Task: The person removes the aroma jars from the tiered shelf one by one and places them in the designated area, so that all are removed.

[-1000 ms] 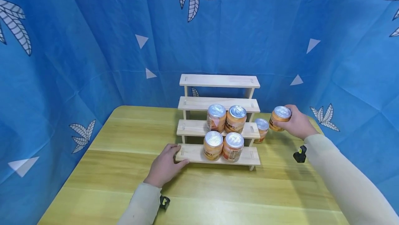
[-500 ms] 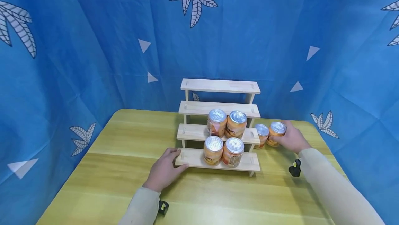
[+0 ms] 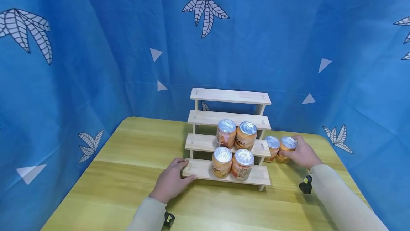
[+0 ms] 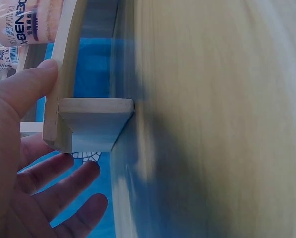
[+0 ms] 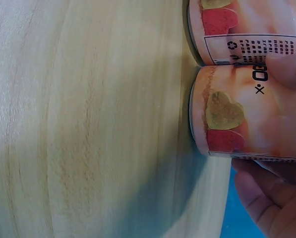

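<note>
A pale wooden step shelf (image 3: 229,117) stands on the table with several orange cans on its two lower steps. My left hand (image 3: 171,181) grips the left end of the lowest step (image 4: 66,74), thumb on one side and index finger on the other, the other fingers spread. To the right of the shelf, my right hand (image 3: 302,152) holds an orange can (image 5: 247,109) with a silver lid, thumb on one side and fingers on the opposite side. That can stands upright on the table, right against another orange can (image 3: 272,145). Its label carries a heart-shaped print.
Two cans (image 3: 238,161) stand side by side on the lowest step, and two more cans (image 3: 237,135) on the step above. The upper two steps (image 3: 230,95) bear nothing. A yellow wooden table (image 3: 128,159) lies beneath; blue patterned cloth (image 3: 272,38) hangs behind and beside it.
My right hand has lowered the can onto the table and brought it left, up beside the other can. The left hand keeps its grip on the shelf. The head view has tilted up slightly.
</note>
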A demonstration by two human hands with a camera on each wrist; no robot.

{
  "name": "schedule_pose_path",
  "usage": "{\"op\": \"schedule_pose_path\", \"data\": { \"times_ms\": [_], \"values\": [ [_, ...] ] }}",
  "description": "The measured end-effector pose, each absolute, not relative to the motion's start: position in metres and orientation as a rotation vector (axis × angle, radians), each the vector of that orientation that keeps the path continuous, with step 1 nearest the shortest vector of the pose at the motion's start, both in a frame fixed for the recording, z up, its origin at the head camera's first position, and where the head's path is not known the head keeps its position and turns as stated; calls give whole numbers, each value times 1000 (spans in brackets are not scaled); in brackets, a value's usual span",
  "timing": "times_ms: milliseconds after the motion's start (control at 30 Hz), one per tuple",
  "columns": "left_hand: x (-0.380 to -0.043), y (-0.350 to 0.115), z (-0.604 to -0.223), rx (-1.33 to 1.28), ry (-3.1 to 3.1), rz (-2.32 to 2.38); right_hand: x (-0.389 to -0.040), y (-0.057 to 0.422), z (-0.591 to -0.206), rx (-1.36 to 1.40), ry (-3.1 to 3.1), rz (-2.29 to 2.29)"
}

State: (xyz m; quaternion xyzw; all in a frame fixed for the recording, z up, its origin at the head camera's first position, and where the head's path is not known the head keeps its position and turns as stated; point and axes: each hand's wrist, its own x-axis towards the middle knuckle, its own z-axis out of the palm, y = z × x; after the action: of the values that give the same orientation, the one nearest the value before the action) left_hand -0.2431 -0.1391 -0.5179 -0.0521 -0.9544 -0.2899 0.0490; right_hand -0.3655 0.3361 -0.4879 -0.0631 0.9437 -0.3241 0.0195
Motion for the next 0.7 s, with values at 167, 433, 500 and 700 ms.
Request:
{"op": "schedule_pose_path", "data": {
  "times_ms": [167,433,500,700],
  "values": [
    [-242,-139,-518,-150,-2913,-882,-364,336,-488,-203,2929,-988],
    [-241,-138,-516,-153,-2900,-893,-363,337,-477,-270,2959,-886],
    [-241,-137,-518,-158,-2899,-906,-361,337,-470,-290,2978,-862],
    [-241,-140,-520,-157,-2878,-895,-360,325,-442,-358,3039,-890]
  ]
}}
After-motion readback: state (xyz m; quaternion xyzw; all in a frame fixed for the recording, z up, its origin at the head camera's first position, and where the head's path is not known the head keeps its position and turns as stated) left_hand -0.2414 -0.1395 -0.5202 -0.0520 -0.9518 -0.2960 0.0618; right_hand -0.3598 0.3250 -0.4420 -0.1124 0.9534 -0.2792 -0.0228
